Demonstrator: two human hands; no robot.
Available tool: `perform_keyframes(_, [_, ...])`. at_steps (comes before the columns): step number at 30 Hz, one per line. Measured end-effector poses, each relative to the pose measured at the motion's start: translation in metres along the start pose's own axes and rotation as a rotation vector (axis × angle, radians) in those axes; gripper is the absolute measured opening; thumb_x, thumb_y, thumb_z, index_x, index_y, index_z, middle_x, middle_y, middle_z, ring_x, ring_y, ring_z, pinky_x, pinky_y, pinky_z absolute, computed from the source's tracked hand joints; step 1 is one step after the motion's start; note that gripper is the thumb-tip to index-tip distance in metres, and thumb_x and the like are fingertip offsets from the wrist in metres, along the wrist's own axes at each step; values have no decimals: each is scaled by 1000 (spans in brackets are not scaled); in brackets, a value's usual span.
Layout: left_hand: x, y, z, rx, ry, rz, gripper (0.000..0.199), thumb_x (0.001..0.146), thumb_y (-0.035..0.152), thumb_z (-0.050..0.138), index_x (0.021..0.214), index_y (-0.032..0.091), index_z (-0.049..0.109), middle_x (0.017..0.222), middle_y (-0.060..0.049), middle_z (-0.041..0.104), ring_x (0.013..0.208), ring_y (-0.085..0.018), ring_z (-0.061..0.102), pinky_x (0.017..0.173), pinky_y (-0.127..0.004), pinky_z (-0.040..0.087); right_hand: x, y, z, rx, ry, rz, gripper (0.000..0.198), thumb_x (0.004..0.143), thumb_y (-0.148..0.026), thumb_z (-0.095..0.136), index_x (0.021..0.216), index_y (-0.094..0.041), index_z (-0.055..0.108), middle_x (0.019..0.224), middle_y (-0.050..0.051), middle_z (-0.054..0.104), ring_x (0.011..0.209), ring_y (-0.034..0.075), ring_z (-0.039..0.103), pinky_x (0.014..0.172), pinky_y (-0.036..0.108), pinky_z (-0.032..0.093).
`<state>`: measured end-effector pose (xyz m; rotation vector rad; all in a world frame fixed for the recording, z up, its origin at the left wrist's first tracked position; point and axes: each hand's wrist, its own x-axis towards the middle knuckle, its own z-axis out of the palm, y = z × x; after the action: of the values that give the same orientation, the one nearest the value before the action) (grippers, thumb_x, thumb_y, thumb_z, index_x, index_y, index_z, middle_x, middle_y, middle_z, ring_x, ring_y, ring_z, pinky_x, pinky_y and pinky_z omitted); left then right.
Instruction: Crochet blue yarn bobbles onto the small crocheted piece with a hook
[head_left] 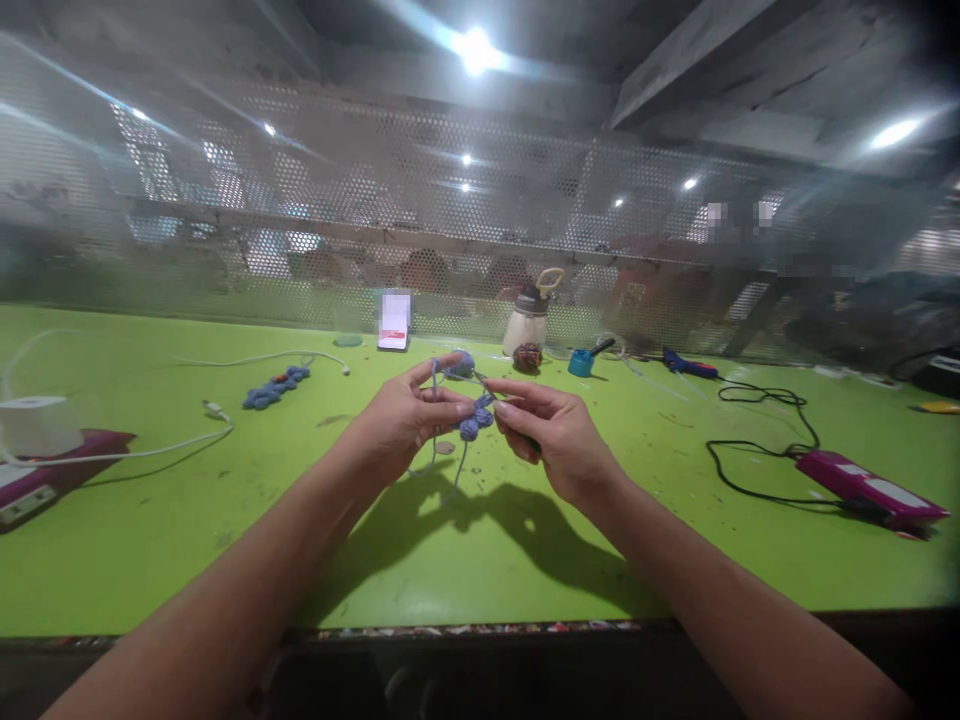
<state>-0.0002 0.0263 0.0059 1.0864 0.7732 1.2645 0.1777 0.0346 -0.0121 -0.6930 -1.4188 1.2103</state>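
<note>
Between my two hands is a small blue-purple crochet piece (pixel 471 428) with puffy, petal-like lobes. My left hand (pixel 405 415) pinches its left side between thumb and fingers, and a strand of the same yarn runs over the raised index finger. Gripped in my right hand (pixel 551 430) is a thin crochet hook (pixel 489 394), its tip meeting the top of the piece; most of its handle is hidden by the fingers. Loose yarn hangs below the work. Just beyond the fingertips lies a blue-purple yarn ball (pixel 460 365), partly covered by my left hand.
On the green table (pixel 525 580) lie a puffy crochet strip (pixel 276 388) and white cables at left, near a purple power strip (pixel 112 440). A phone (pixel 394 322), a bottle (pixel 525 328) and a blue pot (pixel 580 362) stand behind. A glue gun (pixel 690 366) and another power strip (pixel 870 487) are right.
</note>
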Motion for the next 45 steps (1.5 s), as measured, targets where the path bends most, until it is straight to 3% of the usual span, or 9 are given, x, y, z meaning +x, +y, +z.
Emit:
perform_keyframes(15, [-1, 7, -10, 272, -136, -15, 73, 70, 13, 75, 137, 12, 47, 74, -3, 64, 64, -13, 56, 61, -28, 37, 7, -14, -21, -238, -252, 13, 24, 75, -23, 72, 97, -17, 78, 48, -7, 45, 40, 5, 35, 39, 21, 25])
perform_keyframes(22, [2, 5, -12, 241, -151, -44, 72, 70, 15, 75, 136, 14, 48, 76, -3, 63, 66, -14, 55, 64, -30, 37, 6, -20, -24, -319, -290, -22, 24, 76, -22, 70, 99, -17, 78, 50, -6, 45, 40, 5, 34, 39, 22, 24])
perform_keyframes(29, [1, 10, -15, 254, -161, -62, 66, 67, 14, 76, 130, 12, 57, 74, -4, 62, 67, -15, 55, 64, -31, 36, 4, -23, -29, -544, -341, -117, 25, 81, -20, 63, 100, -20, 79, 49, -4, 43, 44, 7, 27, 42, 23, 20])
perform_keyframes(35, [1, 9, -13, 374, -154, 19, 60, 69, 15, 73, 127, 10, 60, 71, -2, 61, 64, -14, 53, 65, -31, 35, 6, -27, -34, -809, -405, -248, 29, 84, -19, 59, 106, -23, 78, 70, 2, 69, 56, 11, 49, 52, 24, 34])
perform_keyframes(39, [1, 7, -12, 401, -152, 31, 59, 69, 14, 72, 126, 9, 59, 70, -1, 62, 64, -14, 54, 69, -32, 38, 6, -27, -33, -906, -445, -286, 33, 85, -16, 56, 108, -26, 77, 91, 5, 76, 70, 16, 62, 63, 28, 43])
perform_keyframes(45, [1, 5, -8, 463, -97, 53, 53, 68, 13, 71, 120, 11, 62, 64, 0, 62, 61, -16, 56, 67, -32, 42, 3, -25, -27, -1100, -432, -392, 40, 87, -9, 50, 112, -26, 75, 80, 6, 73, 63, 15, 55, 60, 28, 38])
